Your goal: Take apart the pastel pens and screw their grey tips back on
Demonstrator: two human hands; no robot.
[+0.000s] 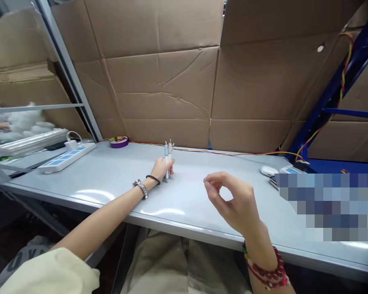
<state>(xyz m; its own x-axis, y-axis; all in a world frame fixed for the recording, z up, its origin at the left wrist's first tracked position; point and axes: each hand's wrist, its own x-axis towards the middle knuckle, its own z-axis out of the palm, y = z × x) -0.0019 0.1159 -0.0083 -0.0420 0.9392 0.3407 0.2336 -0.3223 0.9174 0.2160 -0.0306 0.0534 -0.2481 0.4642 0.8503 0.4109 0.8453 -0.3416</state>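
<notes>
My left hand (163,168) is closed around a small bunch of pens, held upright over the table. A pen with a mint-green top (166,149) and one with a pink top (170,148) show above the fingers, with another clip beside them. Their white lower ends come close to the table surface; I cannot tell whether they touch it. My right hand (234,200) hovers above the table to the right, apart from the pens. Its thumb and index fingertips meet in a ring shape, with nothing visible between them.
A grey table (184,196) spans the view, with cardboard (159,81) behind. At left lie a white power strip (69,157) and a purple tape roll (119,142). A white mouse-like object (268,171) sits at right, beside a blurred-out patch. A twisted cable (233,154) runs along the back.
</notes>
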